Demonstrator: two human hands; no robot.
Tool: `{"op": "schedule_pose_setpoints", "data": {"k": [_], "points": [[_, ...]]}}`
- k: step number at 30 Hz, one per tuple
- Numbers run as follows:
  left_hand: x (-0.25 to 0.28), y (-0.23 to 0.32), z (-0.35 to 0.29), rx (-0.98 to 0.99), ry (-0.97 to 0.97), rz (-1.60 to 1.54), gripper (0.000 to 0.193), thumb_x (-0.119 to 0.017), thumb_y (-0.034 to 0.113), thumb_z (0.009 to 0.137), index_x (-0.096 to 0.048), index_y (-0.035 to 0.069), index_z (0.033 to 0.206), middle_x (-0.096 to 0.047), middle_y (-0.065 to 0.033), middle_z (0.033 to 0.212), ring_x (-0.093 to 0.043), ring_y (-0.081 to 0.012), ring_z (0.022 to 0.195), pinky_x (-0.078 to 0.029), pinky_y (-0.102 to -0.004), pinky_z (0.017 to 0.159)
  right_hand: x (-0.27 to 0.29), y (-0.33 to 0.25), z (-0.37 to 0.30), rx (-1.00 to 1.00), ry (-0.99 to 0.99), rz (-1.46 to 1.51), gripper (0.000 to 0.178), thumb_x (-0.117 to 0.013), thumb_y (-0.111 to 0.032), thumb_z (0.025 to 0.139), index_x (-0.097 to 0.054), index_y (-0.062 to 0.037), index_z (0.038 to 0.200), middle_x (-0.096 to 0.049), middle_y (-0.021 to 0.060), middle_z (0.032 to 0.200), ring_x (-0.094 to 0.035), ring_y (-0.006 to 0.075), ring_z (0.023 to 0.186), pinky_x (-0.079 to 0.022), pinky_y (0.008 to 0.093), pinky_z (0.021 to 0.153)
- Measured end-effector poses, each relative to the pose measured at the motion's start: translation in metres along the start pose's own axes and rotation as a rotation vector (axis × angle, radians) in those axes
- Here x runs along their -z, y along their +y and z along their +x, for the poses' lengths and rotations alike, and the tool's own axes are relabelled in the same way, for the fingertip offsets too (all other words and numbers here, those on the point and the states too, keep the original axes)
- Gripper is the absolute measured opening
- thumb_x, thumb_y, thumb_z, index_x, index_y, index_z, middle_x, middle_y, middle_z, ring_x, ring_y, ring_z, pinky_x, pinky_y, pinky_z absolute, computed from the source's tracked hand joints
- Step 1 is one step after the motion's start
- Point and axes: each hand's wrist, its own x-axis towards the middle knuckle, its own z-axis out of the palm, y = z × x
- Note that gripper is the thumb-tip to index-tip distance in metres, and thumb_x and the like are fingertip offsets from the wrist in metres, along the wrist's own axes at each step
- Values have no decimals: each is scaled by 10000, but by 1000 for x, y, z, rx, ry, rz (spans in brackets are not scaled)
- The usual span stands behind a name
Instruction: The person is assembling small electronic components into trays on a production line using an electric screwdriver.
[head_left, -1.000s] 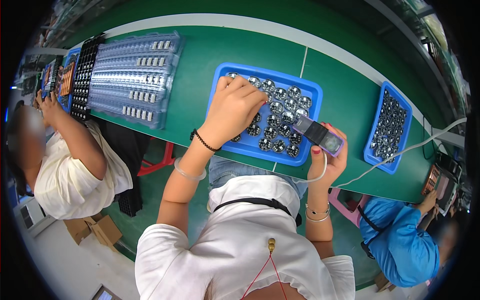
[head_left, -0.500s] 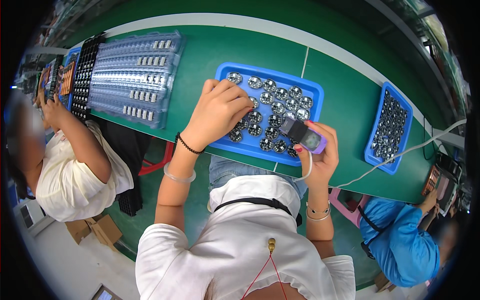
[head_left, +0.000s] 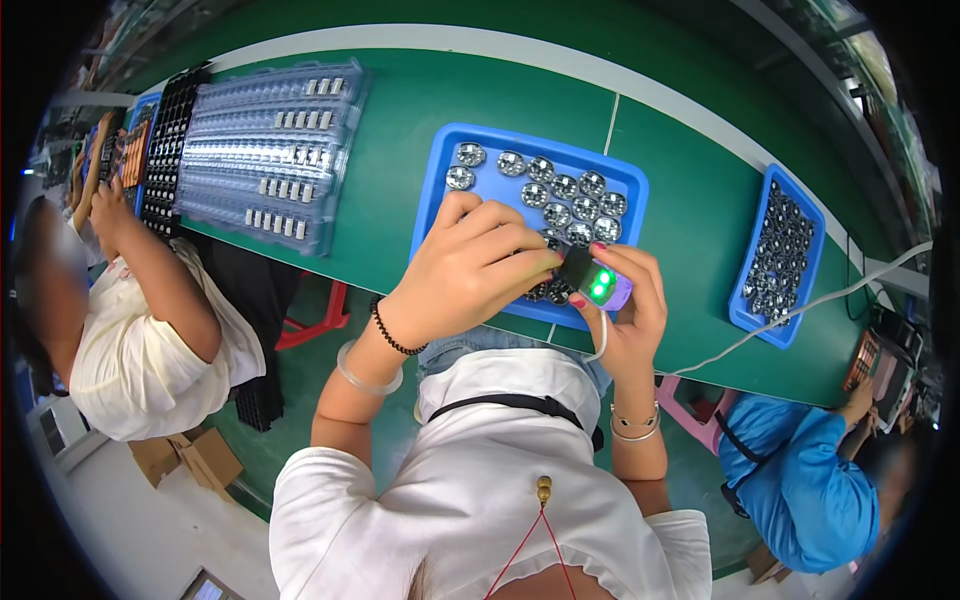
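Note:
My right hand (head_left: 640, 300) grips a small purple device (head_left: 620, 293) with a black part across it, two lit green lights and a white cable. Close against the device's left end are the pinched fingers of my left hand (head_left: 480, 262); whatever lies between their tips is hidden. Both hands are over the near half of a blue tray (head_left: 492, 186). Several round, shiny, silver-and-black parts (head_left: 557, 214) lie in it, mostly toward its right side. Two more sit at the far left of the tray, and my left hand covers part of the near side.
On the green table (head_left: 690, 210), a second blue tray (head_left: 746, 290) full of similar parts stands right. Clear plastic trays (head_left: 345, 150) with small metal pieces lie left, beside a black rack (head_left: 172, 150). A white cable (head_left: 800, 318) crosses the right side. Co-workers sit on both sides.
My left hand has moved right and nearer, from the tray's left part to the device. Green lights now glow on the device, which were unlit before.

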Motion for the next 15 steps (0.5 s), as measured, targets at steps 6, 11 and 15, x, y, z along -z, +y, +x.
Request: {"op": "schedule_pose_setpoints", "data": {"k": [6, 11, 15], "points": [[10, -13, -2, 100, 9, -4, 144, -725, 104, 697, -653, 110, 821, -616, 15, 798, -571, -169, 809, -364, -316, 750, -5, 4, -7, -55, 124, 121, 446, -754, -188, 765, -569, 30, 1108, -541, 124, 1099, -547, 199, 1005, -439, 293, 866], [0, -42, -4, 180, 29, 219, 108, -705, 89, 726, -653, 114, 817, -637, 8, 808, -571, -169, 814, -357, -310, 762, -4, 1, -10, -147, 236, 196, 475, -748, -238, 776, -555, 38, 1112, -535, 129, 1104, -545, 213, 1041, -425, 317, 913], [-8, -50, -5, 152, -31, 180, 135, -703, 129, 733, -666, 127, 863, -623, 23, 808, -557, -157, 823, -349, -330, 773, -1, 2, -12, -153, 227, 196, 475, -749, -237, 774, -556, 39, 1110, -535, 130, 1105, -545, 215, 1044, -425, 321, 916]]}}
